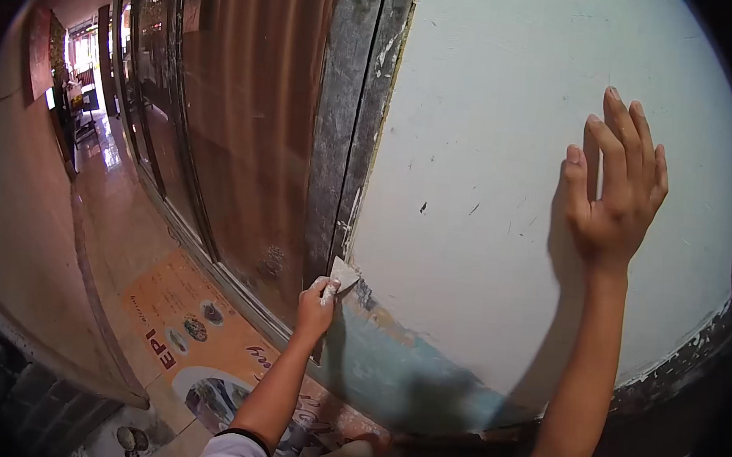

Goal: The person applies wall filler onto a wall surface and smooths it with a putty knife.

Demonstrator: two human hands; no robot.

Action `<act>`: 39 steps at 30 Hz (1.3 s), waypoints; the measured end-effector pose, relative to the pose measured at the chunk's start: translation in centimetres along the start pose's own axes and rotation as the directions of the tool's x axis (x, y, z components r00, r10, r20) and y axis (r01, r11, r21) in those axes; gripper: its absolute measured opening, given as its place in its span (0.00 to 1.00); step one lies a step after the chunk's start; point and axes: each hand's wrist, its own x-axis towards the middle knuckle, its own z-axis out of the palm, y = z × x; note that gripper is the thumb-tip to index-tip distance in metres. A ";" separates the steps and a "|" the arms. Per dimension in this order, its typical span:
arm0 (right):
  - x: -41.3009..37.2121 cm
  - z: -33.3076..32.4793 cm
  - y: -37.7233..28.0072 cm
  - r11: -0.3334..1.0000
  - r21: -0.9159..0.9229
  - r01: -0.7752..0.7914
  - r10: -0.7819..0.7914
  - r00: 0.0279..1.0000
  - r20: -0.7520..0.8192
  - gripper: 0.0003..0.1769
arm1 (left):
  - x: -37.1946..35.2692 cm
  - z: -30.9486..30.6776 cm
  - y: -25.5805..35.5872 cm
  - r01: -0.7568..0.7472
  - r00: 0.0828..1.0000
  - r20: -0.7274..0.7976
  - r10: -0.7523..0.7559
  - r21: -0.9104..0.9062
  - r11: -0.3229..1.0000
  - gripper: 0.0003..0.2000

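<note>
My left hand [316,308] is closed around a putty knife [344,274], whose pale blade touches the lower left edge of the white wall panel [473,151], beside the dark frame [339,125]. White paste is smeared on its fingers. My right hand [621,195] is higher up on the right, its fingers spread on or just over the white surface, holding nothing. Below the white area is a rough, blue-green patch [398,375] with a ragged upper border.
Left of the frame are glass panels [245,135] in dark metal. An orange printed banner [183,301] lies on the tiled floor. A corridor [100,142] runs back at the far left. Grey blocks [48,402] show at the lower left.
</note>
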 end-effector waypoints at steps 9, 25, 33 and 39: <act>0.1 0.0 0.1 1.000 0.020 -0.009 0.009 1.000 0.007 0.16 | 0.6 -0.6 2.1 0.010 0.999 0.033 -0.011 0.044 0.999 0.12; 0.2 -0.3 -0.2 0.999 0.019 -0.027 0.027 1.000 0.010 0.15 | -1.3 0.4 0.9 0.087 0.996 0.009 -0.087 -0.016 0.996 0.14; 0.1 0.1 0.2 1.000 0.012 0.006 -0.006 1.000 -0.012 0.15 | -0.3 0.5 1.2 -0.037 0.999 -0.010 0.037 -0.024 0.999 0.16; 0.0 -0.1 -0.1 1.000 -0.001 -0.014 0.014 1.000 0.006 0.15 | -0.3 0.8 0.2 -0.057 0.997 -0.040 0.064 0.163 0.985 0.11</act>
